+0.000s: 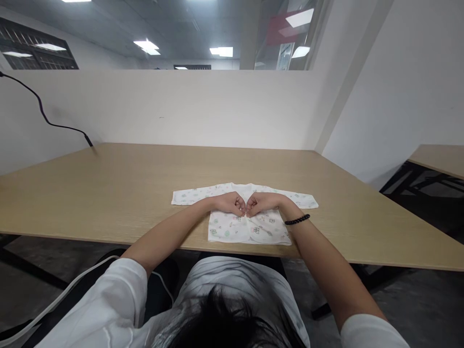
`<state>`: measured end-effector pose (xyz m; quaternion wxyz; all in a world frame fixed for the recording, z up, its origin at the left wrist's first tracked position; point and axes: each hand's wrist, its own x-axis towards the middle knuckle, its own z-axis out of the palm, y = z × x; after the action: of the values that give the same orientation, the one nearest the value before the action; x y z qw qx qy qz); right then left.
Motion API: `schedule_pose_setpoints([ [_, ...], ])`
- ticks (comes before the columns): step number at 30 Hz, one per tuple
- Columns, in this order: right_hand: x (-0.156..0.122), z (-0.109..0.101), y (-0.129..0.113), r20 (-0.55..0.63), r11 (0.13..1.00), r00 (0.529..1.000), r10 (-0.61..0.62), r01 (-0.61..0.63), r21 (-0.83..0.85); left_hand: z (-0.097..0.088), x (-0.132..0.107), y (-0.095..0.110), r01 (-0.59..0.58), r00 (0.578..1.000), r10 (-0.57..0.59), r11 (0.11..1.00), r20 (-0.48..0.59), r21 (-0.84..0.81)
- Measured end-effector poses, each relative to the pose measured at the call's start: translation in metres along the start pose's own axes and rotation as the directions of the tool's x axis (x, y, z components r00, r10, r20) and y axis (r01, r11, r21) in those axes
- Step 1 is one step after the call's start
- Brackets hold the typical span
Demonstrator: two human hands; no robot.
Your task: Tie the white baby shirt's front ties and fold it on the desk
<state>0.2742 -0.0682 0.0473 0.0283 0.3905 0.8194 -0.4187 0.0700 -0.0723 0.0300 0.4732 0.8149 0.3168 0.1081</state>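
Printed shirt (232, 233): seemingly fastening mid-front, with fingers of left hand (229, 203) and right hand (264, 203) pinched on its cloth, needing level edges next.

Indoor workroom, office-like; exact use unclear. Plain wood-topped table (108, 193) set against a white partition (203, 106); second table (442, 157) at right, dark frame (395, 180) beneath. Above the partition, a larger room: grey ceiling (119, 24) with bright rectangular lights (221, 51), dark barred window (32, 41) at upper left. Black cord (88, 140) down the left wall (21, 125). Floor (427, 299) dark grey, bare-looking.
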Motion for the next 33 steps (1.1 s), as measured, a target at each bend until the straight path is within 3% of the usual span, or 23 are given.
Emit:
schedule_pose_setpoints([
  [10,0.004,-0.003,0.009,0.050,0.998,0.999,-0.006,0.002,0.070,-0.003,0.002,-0.003,0.006,0.999,-0.007,1.000,0.048,0.005],
  [16,0.007,-0.004,0.010,-0.075,0.984,0.987,0.144,-0.151,-0.097,-0.004,0.003,-0.004,-0.006,1.000,0.006,1.000,0.015,-0.006],
  [21,0.003,-0.004,0.011,-0.119,0.983,0.986,0.118,-0.133,-0.128,-0.006,0.003,-0.007,-0.052,0.999,0.052,0.999,-0.008,0.013],
  [23,0.001,-0.006,0.012,-0.206,0.985,0.974,0.098,-0.124,-0.119,-0.007,0.002,-0.007,-0.077,0.997,0.077,0.997,-0.023,0.009],
  [25,0.001,-0.009,0.015,-0.406,0.979,0.907,0.114,-0.173,-0.111,-0.009,0.002,-0.008,-0.086,0.993,0.086,0.996,-0.079,-0.004],
  [28,0.004,-0.012,0.024,-0.736,0.915,0.654,0.175,-0.384,-0.124,-0.009,0.002,-0.010,-0.066,0.980,0.068,0.998,-0.186,0.018],
  [29,0.005,-0.013,0.027,-0.793,0.880,0.580,0.185,-0.457,-0.129,-0.009,0.002,-0.011,-0.058,0.978,0.065,0.998,-0.200,0.038],
  [30,0.007,-0.013,0.031,-0.822,0.844,0.534,0.197,-0.519,-0.135,-0.008,0.003,-0.012,-0.055,0.978,0.065,0.997,-0.199,0.059],
  [31,0.008,-0.013,0.034,-0.828,0.812,0.519,0.214,-0.565,-0.144,-0.007,0.003,-0.012,-0.056,0.979,0.070,0.995,-0.189,0.079],
  [33,0.009,-0.012,0.039,-0.799,0.770,0.542,0.260,-0.616,-0.168,-0.007,0.005,-0.013,-0.061,0.979,0.080,0.993,-0.187,0.105],
])
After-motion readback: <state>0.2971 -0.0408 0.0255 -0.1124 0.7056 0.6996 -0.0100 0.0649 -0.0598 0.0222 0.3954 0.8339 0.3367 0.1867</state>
